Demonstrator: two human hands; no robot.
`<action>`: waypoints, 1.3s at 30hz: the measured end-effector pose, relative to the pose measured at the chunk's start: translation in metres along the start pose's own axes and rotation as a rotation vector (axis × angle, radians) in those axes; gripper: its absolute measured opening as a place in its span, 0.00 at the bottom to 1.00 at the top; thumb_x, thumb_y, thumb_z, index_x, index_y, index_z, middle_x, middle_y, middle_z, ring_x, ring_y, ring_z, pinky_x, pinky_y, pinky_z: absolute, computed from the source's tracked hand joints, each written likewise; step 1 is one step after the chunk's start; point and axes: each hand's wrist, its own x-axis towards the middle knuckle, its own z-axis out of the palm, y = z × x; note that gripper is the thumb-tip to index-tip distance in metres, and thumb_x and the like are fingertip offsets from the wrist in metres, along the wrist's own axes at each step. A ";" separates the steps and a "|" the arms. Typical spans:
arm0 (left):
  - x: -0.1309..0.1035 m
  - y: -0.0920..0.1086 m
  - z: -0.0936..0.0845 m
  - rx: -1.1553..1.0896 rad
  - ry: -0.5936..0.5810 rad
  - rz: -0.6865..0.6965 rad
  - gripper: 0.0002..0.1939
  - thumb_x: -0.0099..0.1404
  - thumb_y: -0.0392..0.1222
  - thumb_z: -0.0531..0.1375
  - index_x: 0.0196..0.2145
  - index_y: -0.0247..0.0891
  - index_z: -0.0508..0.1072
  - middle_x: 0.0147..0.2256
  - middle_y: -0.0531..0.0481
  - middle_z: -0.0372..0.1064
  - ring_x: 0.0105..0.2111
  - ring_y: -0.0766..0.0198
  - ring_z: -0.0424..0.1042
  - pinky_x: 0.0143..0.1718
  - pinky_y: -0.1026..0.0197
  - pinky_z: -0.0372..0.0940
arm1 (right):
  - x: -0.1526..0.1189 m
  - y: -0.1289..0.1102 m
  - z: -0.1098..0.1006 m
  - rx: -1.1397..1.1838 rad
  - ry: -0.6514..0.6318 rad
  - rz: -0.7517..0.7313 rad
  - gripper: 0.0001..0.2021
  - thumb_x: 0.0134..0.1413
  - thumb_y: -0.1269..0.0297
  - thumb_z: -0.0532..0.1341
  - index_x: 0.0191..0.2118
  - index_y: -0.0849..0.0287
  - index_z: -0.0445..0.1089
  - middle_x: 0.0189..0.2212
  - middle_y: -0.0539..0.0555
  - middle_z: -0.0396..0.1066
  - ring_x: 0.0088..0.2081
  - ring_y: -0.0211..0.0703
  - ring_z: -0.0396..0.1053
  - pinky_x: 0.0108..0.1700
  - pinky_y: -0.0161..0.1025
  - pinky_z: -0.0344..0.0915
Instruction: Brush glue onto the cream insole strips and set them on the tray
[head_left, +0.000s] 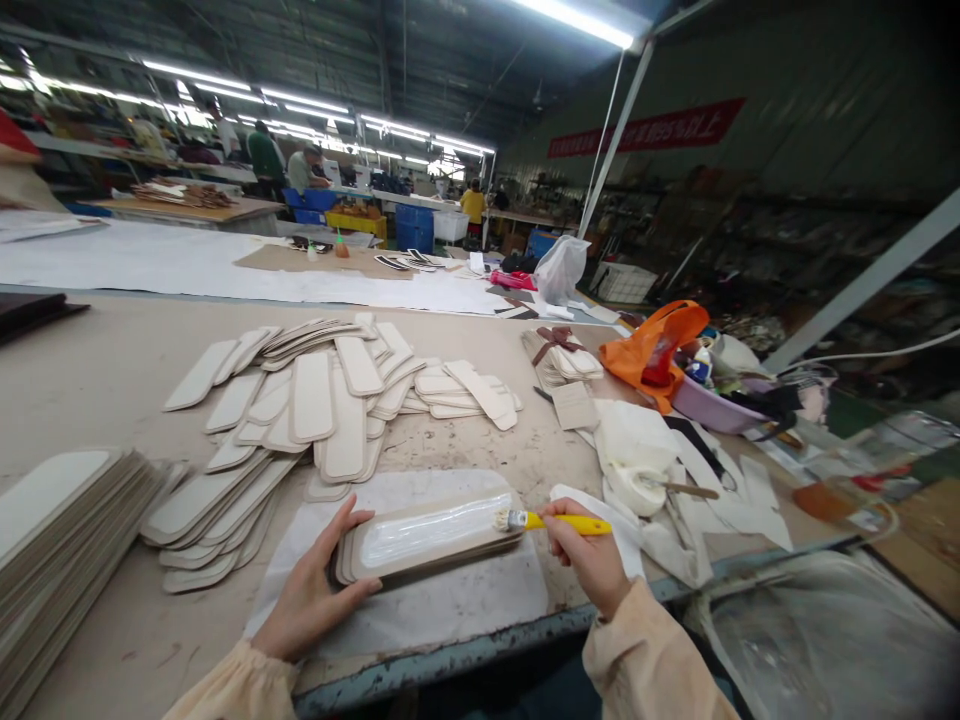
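Observation:
My right hand [589, 560] grips a yellow-handled paintbrush [568, 523], its bristles touching the right end of the top panel. Under the brush lies a short stack of long, rounded panels [435, 535], the uppermost coated with a shiny white wet layer. My left hand [319, 580] rests at the stack's left end, thumb and fingers spread around its corner. The stack sits on a white sheet [480, 600] near the table's front edge. Beyond it spreads a loose heap of similar pale panels [345, 425].
A tall stack of panels [56, 510] stands at left. To the right are a white tub [637, 490] with a stick across it, scraps, an orange bag [656, 345] and a lilac basin [720, 408]. Several people work in the background.

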 end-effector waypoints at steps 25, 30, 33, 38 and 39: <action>0.000 -0.017 0.001 0.111 0.018 0.084 0.40 0.58 0.50 0.61 0.63 0.44 0.48 0.58 0.45 0.62 0.60 0.51 0.57 0.60 0.46 0.53 | 0.000 0.006 -0.021 0.041 0.075 -0.044 0.11 0.52 0.55 0.60 0.30 0.58 0.67 0.14 0.45 0.58 0.17 0.35 0.54 0.20 0.32 0.50; 0.000 -0.016 0.002 0.110 0.016 0.079 0.40 0.58 0.50 0.61 0.63 0.42 0.49 0.57 0.43 0.62 0.59 0.51 0.59 0.60 0.46 0.53 | 0.001 0.000 -0.023 0.199 0.106 -0.048 0.11 0.50 0.56 0.61 0.30 0.58 0.66 0.13 0.43 0.56 0.16 0.33 0.51 0.19 0.31 0.48; 0.001 -0.011 0.001 0.097 0.008 0.059 0.39 0.57 0.49 0.61 0.63 0.41 0.50 0.58 0.43 0.62 0.59 0.51 0.59 0.61 0.46 0.53 | 0.002 -0.002 -0.015 0.296 0.080 -0.061 0.10 0.50 0.56 0.61 0.30 0.58 0.66 0.13 0.43 0.56 0.16 0.32 0.50 0.18 0.30 0.46; -0.001 -0.004 0.002 -0.015 0.031 -0.005 0.39 0.53 0.50 0.65 0.60 0.41 0.58 0.59 0.44 0.60 0.61 0.49 0.55 0.62 0.45 0.48 | 0.008 -0.005 -0.006 0.406 0.067 -0.070 0.09 0.50 0.58 0.62 0.31 0.59 0.67 0.14 0.44 0.58 0.16 0.32 0.52 0.18 0.29 0.48; -0.001 -0.002 0.001 -0.086 0.038 -0.029 0.38 0.52 0.51 0.65 0.59 0.42 0.59 0.60 0.44 0.58 0.61 0.49 0.55 0.63 0.45 0.47 | 0.012 -0.007 -0.007 0.454 0.077 -0.083 0.09 0.50 0.58 0.62 0.31 0.59 0.67 0.14 0.44 0.58 0.17 0.31 0.52 0.18 0.29 0.47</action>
